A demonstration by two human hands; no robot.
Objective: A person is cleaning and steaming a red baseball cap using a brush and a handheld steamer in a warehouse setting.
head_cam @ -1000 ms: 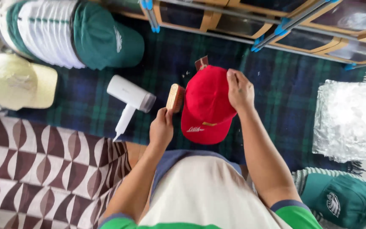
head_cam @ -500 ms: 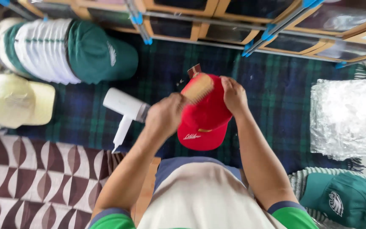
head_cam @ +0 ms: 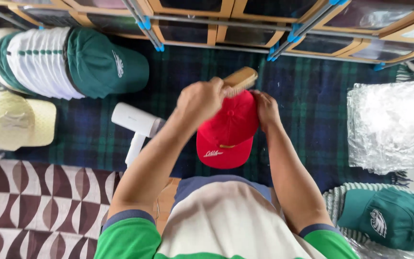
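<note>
A red cap [head_cam: 227, 132] is held up over a dark plaid blanket [head_cam: 307, 105], its brim toward me. My right hand [head_cam: 266, 109] grips the cap's far right side. My left hand [head_cam: 200, 99] is closed on a wooden brush [head_cam: 239, 80], whose bristles rest against the cap's top rear. Both forearms reach out from green sleeves.
A white hair dryer [head_cam: 137, 127] lies just left of the cap. A stack of green and white caps [head_cam: 68, 62] and a cream cap [head_cam: 13, 120] lie far left. Clear plastic bags [head_cam: 386, 127] sit right, a green cap [head_cam: 384, 218] lower right. Wooden-framed shelves [head_cam: 226, 19] run along the top.
My left hand has lifted the brush from beside the cap's left edge up and across to the cap's top rear. The right hand stays on the cap.
</note>
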